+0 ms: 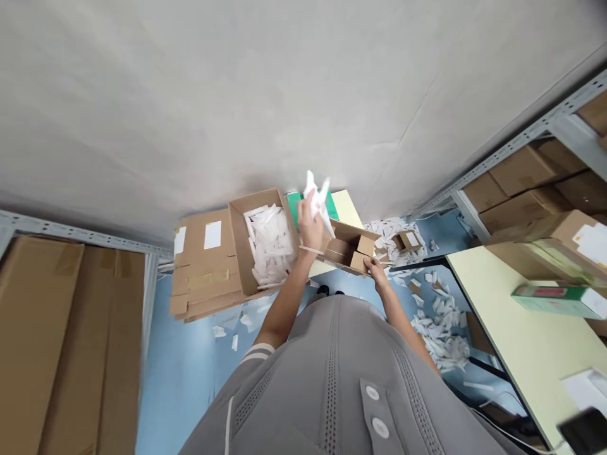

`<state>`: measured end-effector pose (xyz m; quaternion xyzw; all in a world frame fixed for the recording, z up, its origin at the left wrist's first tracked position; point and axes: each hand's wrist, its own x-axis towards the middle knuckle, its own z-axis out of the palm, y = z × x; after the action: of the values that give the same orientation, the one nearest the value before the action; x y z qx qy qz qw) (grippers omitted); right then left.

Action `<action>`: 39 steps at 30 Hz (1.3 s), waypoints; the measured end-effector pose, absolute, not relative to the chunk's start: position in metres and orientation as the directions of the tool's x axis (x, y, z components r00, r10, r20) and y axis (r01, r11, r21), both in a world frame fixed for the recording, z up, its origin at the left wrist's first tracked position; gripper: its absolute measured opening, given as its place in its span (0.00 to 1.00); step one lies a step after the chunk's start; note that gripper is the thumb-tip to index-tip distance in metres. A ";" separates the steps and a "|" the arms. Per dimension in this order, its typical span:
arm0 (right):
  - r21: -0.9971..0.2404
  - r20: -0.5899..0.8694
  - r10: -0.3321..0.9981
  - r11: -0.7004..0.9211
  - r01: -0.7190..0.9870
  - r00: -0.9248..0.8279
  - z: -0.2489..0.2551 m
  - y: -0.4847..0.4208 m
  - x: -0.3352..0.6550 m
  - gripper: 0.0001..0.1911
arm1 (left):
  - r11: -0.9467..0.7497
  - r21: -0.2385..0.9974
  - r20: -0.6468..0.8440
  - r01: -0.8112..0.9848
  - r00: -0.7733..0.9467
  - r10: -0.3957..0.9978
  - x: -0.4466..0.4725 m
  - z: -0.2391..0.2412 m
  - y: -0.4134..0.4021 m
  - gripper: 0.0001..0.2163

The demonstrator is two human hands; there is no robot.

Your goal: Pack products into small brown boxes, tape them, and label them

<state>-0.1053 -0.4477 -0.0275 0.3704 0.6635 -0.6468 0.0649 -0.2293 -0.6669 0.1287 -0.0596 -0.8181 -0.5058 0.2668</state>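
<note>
My left hand (309,224) is closed around some white paper strips (321,205), held up above the left end of a small open cardboard box (337,246). The strips are slightly blurred. With my right hand (375,272) I grip the near right edge of that box, fingers at its flap. The box's inside looks dark and bare in the part I can see. To the left stands a larger open carton (237,243) filled with folded white paper pieces (271,243). A green box (293,205) lies behind my left hand on a pale yellow table (348,208).
Flattened cardboard boxes (202,272) are stacked left of the carton. White scraps (446,335) litter the blue floor (180,373). Shelves with cartons (526,167) stand at right, and tall cartons (71,341) at left. A pale desk (516,316) holds a green packet (554,298) and a phone (585,433).
</note>
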 end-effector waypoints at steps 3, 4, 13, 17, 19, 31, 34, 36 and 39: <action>-0.816 -0.558 0.420 -0.119 0.566 -0.716 -0.027 -0.450 -0.105 0.19 | 0.468 0.787 0.431 0.403 -0.901 0.052 -0.211 0.090 -0.635 0.22; -0.819 -0.554 0.423 -0.121 0.561 -0.717 -0.027 -0.450 -0.105 0.19 | 0.469 0.783 0.405 0.409 -0.907 0.116 -0.206 0.078 -0.629 0.22; -0.812 -0.567 0.419 -0.142 0.566 -0.709 -0.025 -0.449 -0.102 0.19 | 0.475 0.821 0.130 0.316 -0.914 0.383 -0.191 0.035 -0.634 0.14; -0.807 -0.574 0.422 -0.146 0.573 -0.702 -0.021 -0.450 -0.103 0.18 | 0.512 0.790 -0.023 0.338 -0.817 0.576 -0.190 0.039 -0.647 0.14; -0.806 -0.575 0.420 -0.139 0.576 -0.703 -0.019 -0.450 -0.104 0.17 | 0.504 0.783 -0.032 0.364 -0.787 0.617 -0.190 0.047 -0.657 0.16; -0.806 -0.569 0.418 -0.115 0.581 -0.708 -0.020 -0.449 -0.106 0.19 | 0.860 0.497 -0.165 -0.118 -0.986 -0.040 -0.202 0.052 -0.806 0.27; -0.811 -0.560 0.398 -0.088 0.578 -0.726 -0.022 -0.448 -0.105 0.20 | 0.893 0.373 -0.444 -0.253 -0.893 -0.067 -0.188 0.033 -0.821 0.32; -0.813 -0.554 0.393 -0.064 0.579 -0.734 -0.024 -0.447 -0.105 0.22 | 0.885 0.379 -0.510 -0.271 -0.859 -0.045 -0.180 0.023 -0.822 0.31; -0.815 -0.540 0.394 -0.026 0.579 -0.743 -0.027 -0.445 -0.105 0.24 | 0.871 0.408 -0.501 -0.274 -0.864 -0.037 -0.174 0.014 -0.817 0.23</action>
<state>-0.1047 -0.4450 -0.0269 0.3505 0.6940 -0.6245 0.0740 -0.1737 -0.8168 0.0145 0.0832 -0.9352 -0.2400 -0.2467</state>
